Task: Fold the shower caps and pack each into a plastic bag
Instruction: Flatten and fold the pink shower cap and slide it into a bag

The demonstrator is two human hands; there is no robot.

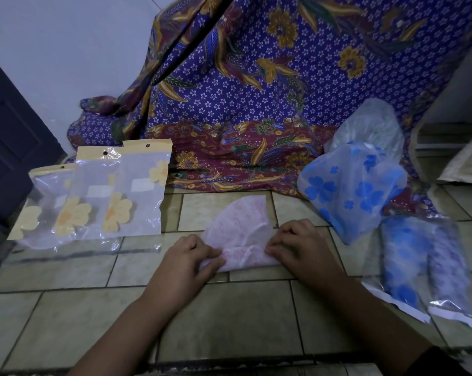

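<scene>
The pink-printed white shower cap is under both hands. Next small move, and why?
Probably roll the near edge forward: left hand and right hand pinch the folded near edge of the thin pink-printed white shower cap, while its far part lies flat and unfolded.

Two hands, the left hand (186,256) and the right hand (300,242), have one pink shower cap (240,234) between them. Left of the hands lie three empty plastic bags (137,191), each printed with yellow flowers. To the right are two loose caps: a blue-flowered cap (348,191) and a pale cap (370,123) behind it. Nearer on the right are two filled bags — a blue filled bag (403,261) and a purple filled bag (449,270). Beyond the hands hangs one patterned cloth (256,90).
</scene>
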